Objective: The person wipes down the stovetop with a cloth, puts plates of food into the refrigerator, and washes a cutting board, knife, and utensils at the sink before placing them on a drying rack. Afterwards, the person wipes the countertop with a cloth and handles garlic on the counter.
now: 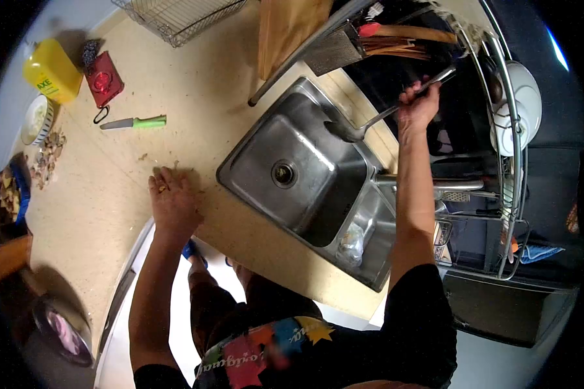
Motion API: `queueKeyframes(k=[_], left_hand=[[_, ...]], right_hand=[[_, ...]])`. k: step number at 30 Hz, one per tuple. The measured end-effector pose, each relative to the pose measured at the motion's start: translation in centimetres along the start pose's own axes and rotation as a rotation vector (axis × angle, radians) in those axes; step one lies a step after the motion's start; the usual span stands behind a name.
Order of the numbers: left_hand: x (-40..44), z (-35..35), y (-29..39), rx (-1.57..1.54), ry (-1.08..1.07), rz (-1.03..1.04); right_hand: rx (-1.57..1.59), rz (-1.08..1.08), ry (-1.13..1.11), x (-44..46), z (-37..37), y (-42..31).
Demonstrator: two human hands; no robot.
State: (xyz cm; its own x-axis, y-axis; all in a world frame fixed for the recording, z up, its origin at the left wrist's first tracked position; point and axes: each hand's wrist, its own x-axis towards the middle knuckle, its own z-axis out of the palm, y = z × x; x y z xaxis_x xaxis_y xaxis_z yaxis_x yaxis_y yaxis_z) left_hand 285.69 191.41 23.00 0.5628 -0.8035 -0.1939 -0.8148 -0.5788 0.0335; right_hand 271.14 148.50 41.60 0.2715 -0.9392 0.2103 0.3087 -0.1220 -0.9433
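My right hand (418, 107) is closed around the handle of a metal ladle (350, 133), whose bowl hangs over the sink's far right rim. On the beige counter, to the left of the sink, my left hand (175, 200) rests palm down with its fingers spread a little. Small crumbs (144, 157) lie just beyond its fingertips. A knife (136, 122) with a green handle lies farther back on the counter. The steel sink (259, 165) has a drain in its larger basin, and a clear plastic bag (352, 246) sits in the smaller one.
At the left stand a yellow bottle (53, 70), a red packet (104, 79) and a white bowl (37, 120), with brown scraps (47, 159) beside it. A dish rack (512, 129) holding plates rises on the right. A faucet (428, 183) reaches over the sink. A wire basket (175, 16) is at the back.
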Motion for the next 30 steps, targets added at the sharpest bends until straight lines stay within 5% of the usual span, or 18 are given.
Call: queueKeyframes(k=[4,6,11,13,30], left_hand=[[0.4,0.6,-0.1,-0.188,-0.035,-0.046],[0.2,1.6,-0.2,-0.084,0.190,0.014],[0.4,1.6,-0.2,-0.051,0.179,0.005],[0.4,1.4,-0.1,-0.043,0.186,0.010],[0.9,0.5,0.0,-0.164,0.033,-0.005]], right_hand=[[0.038,0.013,0.002,0.9,0.6,-0.9],[0.071,0.015,-0.027,1.3,0.4,-1.2],[0.031,-0.081,0.012,2.7,-0.4,-2.0],[0.137,-0.013,-0.209,3.8,-1.8,-2.4],[0.481,0.010,-0.049,4.2,-1.8,-3.9]])
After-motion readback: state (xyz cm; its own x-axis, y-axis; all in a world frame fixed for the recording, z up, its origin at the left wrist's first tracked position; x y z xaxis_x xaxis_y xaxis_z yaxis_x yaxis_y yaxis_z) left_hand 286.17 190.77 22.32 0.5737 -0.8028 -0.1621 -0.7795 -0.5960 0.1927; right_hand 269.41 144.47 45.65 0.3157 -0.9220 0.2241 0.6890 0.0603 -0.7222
